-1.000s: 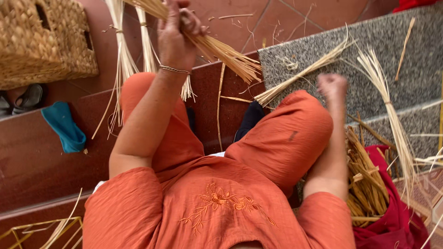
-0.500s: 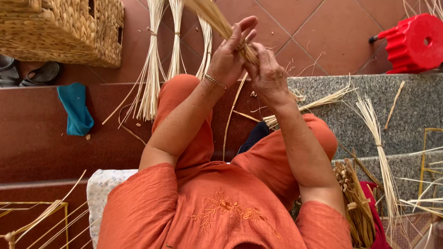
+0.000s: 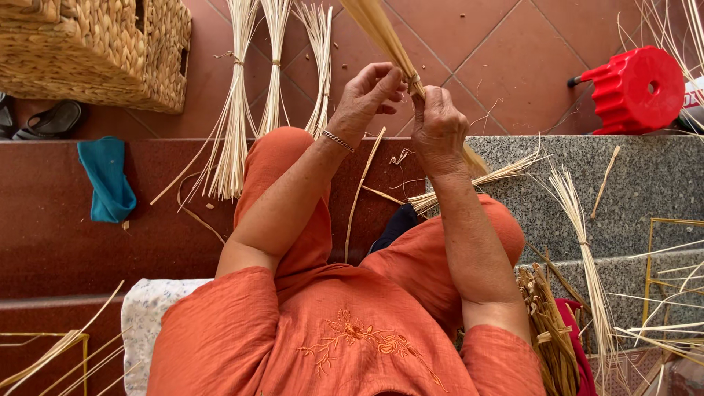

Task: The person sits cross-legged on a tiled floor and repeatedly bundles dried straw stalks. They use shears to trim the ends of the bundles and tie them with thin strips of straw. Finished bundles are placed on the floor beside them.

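Head view showed 2 bare hands raised above the knees, both closed on 1 bundle of pale straw point(image 3: 381, 37) that slanted from the top edge of the frame down toward the lap. The left hand point(image 3: 364, 97) was curled round the bundle from the left, a thin bracelet point(image 3: 336, 140) sitting on its wrist, and the right hand point(image 3: 438, 125) was clenched on the same bundle just beside it, thumb up against the stalks. The lower end of the bundle was seen behind the right wrist, above the grey stone step point(image 3: 645, 183). On the red tiled floor point(image 3: 513, 59), 3 tied sheaves of straw point(image 3: 235, 110) were laid side by side near the left knee. A woven basket point(image 3: 103, 51) was placed at the top left corner, with a blue cloth point(image 3: 106, 180) on the dark red step below it. A red plastic stool point(image 3: 634, 88) was tipped on its side at the top right, well apart from the hands.
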Available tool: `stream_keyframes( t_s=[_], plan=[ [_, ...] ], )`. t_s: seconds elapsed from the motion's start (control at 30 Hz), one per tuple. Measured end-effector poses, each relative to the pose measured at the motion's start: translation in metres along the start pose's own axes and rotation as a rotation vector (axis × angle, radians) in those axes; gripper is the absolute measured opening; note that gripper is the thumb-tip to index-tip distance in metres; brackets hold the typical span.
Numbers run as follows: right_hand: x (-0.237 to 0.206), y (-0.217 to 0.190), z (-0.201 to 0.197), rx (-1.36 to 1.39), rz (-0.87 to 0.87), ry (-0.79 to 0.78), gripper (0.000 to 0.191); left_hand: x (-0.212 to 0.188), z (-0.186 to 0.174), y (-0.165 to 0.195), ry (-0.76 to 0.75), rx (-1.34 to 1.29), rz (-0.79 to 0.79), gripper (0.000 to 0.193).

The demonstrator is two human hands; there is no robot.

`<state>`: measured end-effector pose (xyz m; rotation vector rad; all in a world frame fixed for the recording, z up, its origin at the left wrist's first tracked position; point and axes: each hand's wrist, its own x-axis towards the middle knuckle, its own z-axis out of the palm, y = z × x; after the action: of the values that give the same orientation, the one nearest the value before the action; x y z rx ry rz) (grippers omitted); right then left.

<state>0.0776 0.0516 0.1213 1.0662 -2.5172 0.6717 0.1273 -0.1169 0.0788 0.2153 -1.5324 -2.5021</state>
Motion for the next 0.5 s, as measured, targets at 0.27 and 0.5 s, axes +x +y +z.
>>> stream_keyframes(
  t_s=[0.27, 0.5],
  plan=[
    [0.000, -0.010, -0.007, -0.092, -0.170, 0.112, 0.029, 0.005, 0.002, -0.008, 0.022, 0.019, 0.161, 0.027],
    [0.005, 0.000, -0.040, 0.854, 0.265, -0.431, 0.033, 0.001, 0.009, -0.002, -0.259, 0.051, 0.156, 0.025]
  ],
)
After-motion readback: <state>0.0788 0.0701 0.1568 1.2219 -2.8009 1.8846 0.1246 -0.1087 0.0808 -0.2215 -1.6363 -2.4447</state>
